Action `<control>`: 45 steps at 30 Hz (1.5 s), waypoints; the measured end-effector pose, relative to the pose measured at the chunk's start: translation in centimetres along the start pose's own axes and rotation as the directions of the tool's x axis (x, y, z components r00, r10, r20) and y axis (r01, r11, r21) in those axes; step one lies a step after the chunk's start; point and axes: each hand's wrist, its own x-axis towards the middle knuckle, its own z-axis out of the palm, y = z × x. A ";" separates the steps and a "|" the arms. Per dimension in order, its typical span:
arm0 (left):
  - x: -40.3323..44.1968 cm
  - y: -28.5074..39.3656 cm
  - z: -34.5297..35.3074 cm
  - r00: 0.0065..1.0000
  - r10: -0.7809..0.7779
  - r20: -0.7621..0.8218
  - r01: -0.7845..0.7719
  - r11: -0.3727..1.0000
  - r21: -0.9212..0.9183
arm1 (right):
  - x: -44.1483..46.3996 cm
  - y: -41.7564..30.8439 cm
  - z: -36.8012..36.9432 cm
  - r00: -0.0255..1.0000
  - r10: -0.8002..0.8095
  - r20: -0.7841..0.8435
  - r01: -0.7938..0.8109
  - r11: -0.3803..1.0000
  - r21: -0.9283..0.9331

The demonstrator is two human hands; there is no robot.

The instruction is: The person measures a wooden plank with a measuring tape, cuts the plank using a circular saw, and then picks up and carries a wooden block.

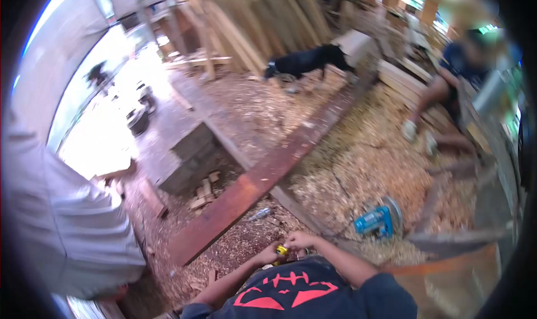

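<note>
Close to my dark shirt, low in the head view, my left hand (269, 255) is closed around a small yellow tape measure (281, 251). My right hand (301, 240) meets it from the other side, fingers pressed together at the top of the tape measure; what exactly they pinch is too small to make out. Ahead of my hands a long reddish-brown plank (246, 190) lies diagonally over the ground. A blue circular saw (376, 221) sits on the shavings to the right. A small pale tool (260, 214) lies beside the plank.
Wood shavings cover the floor. Grey blocks (193, 156) and wood offcuts (206, 193) lie left of the plank. A black dog (307, 61) stands near its far end. Another person (464, 67) sits at the right among timber. Stacked boards (263, 22) lean behind.
</note>
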 end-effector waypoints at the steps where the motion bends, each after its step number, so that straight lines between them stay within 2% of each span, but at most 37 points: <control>1: -0.4 -0.6 0.1 1.000 -0.005 -0.011 0.006 0.995 0.104 | -0.1 -0.2 1.1 0.997 0.046 -0.069 -0.048 0.999 -0.024; 3: -0.3 -2.1 0.3 0.997 -0.051 -0.058 0.065 0.958 0.281 | 0.5 0.3 3.6 0.971 0.099 -0.217 -0.141 0.972 -0.187; 5: -0.3 -2.9 -0.2 0.997 -0.076 0.028 0.064 0.950 0.307 | 1.2 1.1 4.1 0.977 0.164 -0.135 -0.163 0.986 0.018; 7: -1.8 0.2 -1.4 0.979 -0.145 0.147 0.087 0.936 0.341 | -0.3 -0.4 4.5 0.978 0.201 -0.065 -0.187 0.967 0.173; 8: -2.5 0.9 -2.0 0.964 -0.140 0.228 0.065 0.949 0.307 | -2.3 -4.3 4.7 0.950 0.198 -0.241 -0.146 0.965 0.217; 9: -3.0 0.6 -2.2 0.981 -0.125 0.148 0.066 0.934 0.350 | -2.0 -3.5 2.8 0.946 0.126 -0.299 -0.007 0.930 0.368; 10: -3.7 0.2 -2.3 0.991 -0.111 0.070 0.075 0.916 0.395 | -3.7 -6.2 1.1 0.900 0.147 -0.410 0.023 0.925 0.380; 11: -4.3 -0.2 -2.7 0.996 -0.094 -0.007 0.087 0.893 0.442 | -4.6 -6.4 -2.0 0.865 -0.002 -0.501 0.207 0.912 0.354; 12: -3.7 -2.9 -3.5 0.984 -0.173 0.032 0.137 0.868 0.477 | -7.2 -9.6 -4.5 0.808 -0.036 -0.589 0.224 0.942 0.251; 13: -3.8 -4.6 -4.3 0.964 -0.267 0.016 0.220 0.826 0.520 | -10.1 -11.5 -7.7 0.766 -0.139 -0.627 0.361 0.901 0.241; 14: -5.2 -5.4 -5.2 0.967 -0.252 0.025 0.201 0.826 0.526 | -12.1 -11.1 -11.3 0.624 -0.156 -0.766 0.546 0.788 0.284; 15: -6.8 -6.1 -6.1 0.971 -0.237 0.038 0.181 0.826 0.533 | -13.9 -9.5 -16.1 0.578 -0.141 -0.804 0.730 0.529 0.433; 16: -7.6 -9.1 -6.6 0.970 -0.240 0.046 0.182 0.836 0.518 | -16.5 -9.8 -18.4 0.396 -0.131 -0.909 0.819 0.497 0.285; 17: -8.1 -12.3 -6.9 0.969 -0.240 0.055 0.180 0.844 0.505 | -18.4 -10.1 -20.0 0.243 -0.013 -0.970 0.900 0.375 0.221; 20: -10.9 -15.2 -7.2 0.933 -0.344 0.101 0.253 0.830 0.497 | -18.7 -9.9 -19.6 0.124 0.073 -0.990 0.885 0.444 0.143; 21: -11.7 -15.3 -6.9 0.957 -0.277 0.085 0.206 0.858 0.471 | -17.0 -8.1 -19.2 0.137 0.047 -0.990 0.811 0.568 0.139; 22: -11.8 -15.2 -7.0 0.951 -0.299 0.081 0.223 0.842 0.492 | -14.9 -5.3 -18.8 0.156 0.026 -0.987 0.719 0.683 0.131; 24: -11.4 -15.4 -6.3 0.949 -0.312 0.029 0.263 0.844 0.468 | -11.0 -3.2 -14.1 0.290 0.073 -0.954 0.596 0.767 0.240; 25: -10.8 -15.9 -5.9 0.952 -0.304 -0.018 0.282 0.858 0.430 | -8.0 -3.2 -11.0 0.159 0.135 -0.978 0.391 0.901 0.188; 26: -10.1 -15.9 -5.8 0.954 -0.295 -0.056 0.292 0.868 0.401 | -6.2 -4.4 -5.6 0.286 0.059 -0.957 0.571 0.791 0.219; 27: -9.7 -14.9 -5.5 0.954 -0.268 -0.137 0.301 0.864 0.403 | -1.3 2.2 -4.9 0.355 0.097 -0.930 0.565 0.770 0.296; 29: -9.1 -12.5 -4.9 0.948 -0.194 -0.253 0.291 0.850 0.440 | 0.9 0.3 4.3 0.551 0.054 -0.833 0.262 0.936 0.234; 30: -8.0 -13.3 -4.8 0.937 -0.162 -0.308 0.280 0.878 0.388 | 2.9 1.5 7.2 0.684 0.099 -0.722 0.265 0.889 0.373; 31: -8.0 -12.2 -4.3 0.930 -0.201 -0.309 0.315 0.869 0.382 | 4.5 2.4 9.5 0.776 0.120 -0.619 0.251 0.842 0.478; 33: -8.6 -8.4 -4.1 0.895 -0.273 -0.352 0.394 0.853 0.341 | 5.8 2.9 11.9 0.820 0.111 -0.561 0.164 0.894 0.418; 34: -8.1 -10.3 -4.1 0.909 -0.197 -0.367 0.339 0.863 0.376 | 6.6 4.2 11.8 0.794 0.112 -0.597 0.130 0.929 0.347; 36: -8.2 -14.0 -4.5 0.934 -0.168 -0.315 0.307 0.830 0.465 | 8.4 5.8 11.3 0.750 0.092 -0.655 0.047 0.980 0.191; 37: -8.8 -14.1 -4.9 0.944 -0.159 -0.289 0.292 0.811 0.506 | 7.6 4.2 11.4 0.730 0.120 -0.673 0.084 0.962 0.262; 40: -13.0 -10.8 -6.5 0.877 -0.455 -0.156 0.467 0.726 0.504 | 4.9 0.3 7.8 0.661 0.195 -0.725 0.195 0.888 0.417; 41: -14.6 -10.7 -6.8 0.877 -0.462 -0.130 0.455 0.713 0.534 | 4.8 0.1 5.4 0.632 0.205 -0.748 0.238 0.866 0.439; 43: -17.7 -12.3 -7.7 0.875 -0.477 -0.080 0.426 0.683 0.593 | 3.8 -0.2 0.4 0.602 0.214 -0.769 0.446 0.709 0.546; 44: -19.2 -14.1 -8.5 0.870 -0.489 -0.058 0.426 0.688 0.587 | 1.5 -3.5 -1.0 0.549 0.301 -0.780 0.457 0.673 0.582; 45: -20.7 -16.0 -9.2 0.863 -0.504 -0.038 0.435 0.703 0.562 | 1.6 -2.2 -4.7 0.541 0.261 -0.800 0.488 0.677 0.551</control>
